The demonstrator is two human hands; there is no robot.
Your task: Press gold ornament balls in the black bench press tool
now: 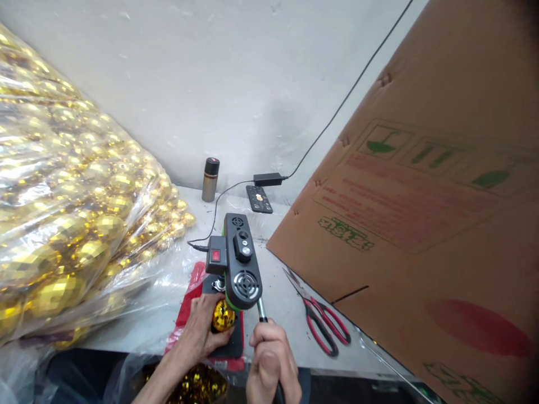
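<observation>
My left hand [200,331] is closed around a gold mirrored ball [223,315], its thumb and fingers on either side. The ball sits beneath the front end of a small black bench press machine [242,261], which has a red switch on its side box and partly hides the ball. My right hand [272,359] is wrapped round the lever handle [261,311], a metal rod with a black grip that comes from the machine's right side. The machine's dark base [236,342] rests on a red mat [191,303].
Red-handled scissors [322,322] lie right of the machine, by a large cardboard box [404,185]. A clear bag of gold balls [76,213] fills the left. Behind stand a flask [210,182], a phone [259,200] and a corded power adapter [268,179]. More gold pieces [197,384] show below the table edge.
</observation>
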